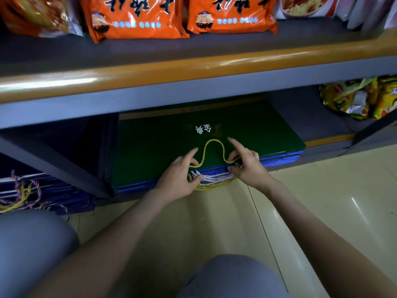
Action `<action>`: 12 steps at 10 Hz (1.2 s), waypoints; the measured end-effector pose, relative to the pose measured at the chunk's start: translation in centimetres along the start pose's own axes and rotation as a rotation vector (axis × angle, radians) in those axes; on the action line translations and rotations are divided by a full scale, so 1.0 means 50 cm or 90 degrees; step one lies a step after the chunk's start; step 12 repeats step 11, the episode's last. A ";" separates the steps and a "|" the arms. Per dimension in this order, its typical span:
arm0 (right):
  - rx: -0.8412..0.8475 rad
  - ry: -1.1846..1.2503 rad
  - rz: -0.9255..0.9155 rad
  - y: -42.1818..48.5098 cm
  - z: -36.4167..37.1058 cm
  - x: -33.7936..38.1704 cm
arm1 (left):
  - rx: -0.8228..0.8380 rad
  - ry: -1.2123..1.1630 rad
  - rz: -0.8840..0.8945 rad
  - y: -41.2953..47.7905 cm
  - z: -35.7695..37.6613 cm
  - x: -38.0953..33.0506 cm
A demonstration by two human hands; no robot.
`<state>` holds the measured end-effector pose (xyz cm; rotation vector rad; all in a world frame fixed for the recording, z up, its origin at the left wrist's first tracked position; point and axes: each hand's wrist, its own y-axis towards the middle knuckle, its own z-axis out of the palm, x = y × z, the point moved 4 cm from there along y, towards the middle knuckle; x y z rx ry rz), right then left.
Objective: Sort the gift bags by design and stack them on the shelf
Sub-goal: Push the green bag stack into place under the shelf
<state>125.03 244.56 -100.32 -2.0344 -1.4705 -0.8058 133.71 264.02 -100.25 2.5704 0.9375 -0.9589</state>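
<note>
A flat green gift bag [163, 143] with white characters lies on top of a stack of blue gift bags [279, 157] on the bottom shelf [328, 139]. Its yellow cord handle [212, 147] loops up over the green face. My left hand [180, 179] grips the bunch of white and yellow cords [211, 180] hanging at the stack's front edge. My right hand [245, 163] pinches the cord at the front right of the loop, index finger stretched over the bag. A second pile of dark blue bags [49, 192] with multicoloured cords lies on the floor at the left.
The upper shelf with an orange rim [193, 69] overhangs the stack and carries orange snack packs [137, 18]. Yellow snack packets [361, 100] sit at the right of the lower shelf. A grey shelf upright [55, 166] stands left of the stack. My knees are below on the beige floor.
</note>
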 end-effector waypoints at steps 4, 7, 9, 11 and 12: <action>0.054 -0.418 -0.152 -0.128 0.076 -0.088 | 0.073 0.538 0.481 -0.079 0.094 0.006; -0.085 -0.612 -0.207 -0.061 0.072 -0.012 | 0.026 0.632 0.109 -0.002 0.077 -0.037; -0.065 -0.545 -0.125 -0.050 0.076 -0.004 | 0.065 0.497 0.028 0.015 0.080 -0.052; -0.119 -0.431 -0.134 -0.035 0.029 0.040 | 0.026 0.432 -0.019 0.028 0.050 -0.072; -0.119 -0.431 -0.134 -0.035 0.029 0.040 | 0.026 0.432 -0.019 0.028 0.050 -0.072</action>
